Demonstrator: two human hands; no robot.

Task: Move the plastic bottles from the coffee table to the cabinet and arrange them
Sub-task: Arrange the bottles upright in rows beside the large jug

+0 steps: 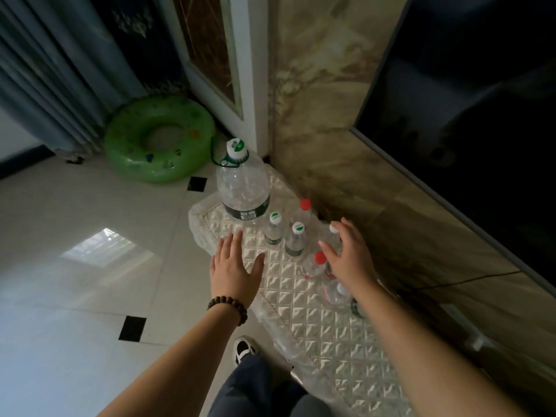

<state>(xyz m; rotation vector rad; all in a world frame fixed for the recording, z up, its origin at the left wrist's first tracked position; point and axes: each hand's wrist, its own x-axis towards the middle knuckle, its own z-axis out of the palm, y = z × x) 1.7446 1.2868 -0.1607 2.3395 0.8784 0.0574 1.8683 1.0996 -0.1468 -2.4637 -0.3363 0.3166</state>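
Cabinet top: low, quilted cream surface under a clear plastic cover, set against a marbled wall.

Large clear plastic water jug, white-and-green cap, dark green label band: upright at the far end of the cabinet top.

Small clear bottle with white-green cap: upright, just in front of the jug.

Second small clear bottle with white-green cap: upright, just beside the first, nearer the wall.

Clear bottle with red cap: upright behind these two, close to the wall.

Nearer clear red-capped bottle: upright, just beside the right hand's thumb.

White-capped clear bottle: partly hidden under the right wrist; a further white cap shows at the right fingertips.

Left hand: open, fingers spread, palm down over the quilted surface, holding nothing; dark wooden bead bracelet on the wrist.

Right hand: open, fingers spread above the bottles by the wall; whether it touches any cannot be told.

Green inflatable swim ring: on the tiled floor, leaning by the curtain
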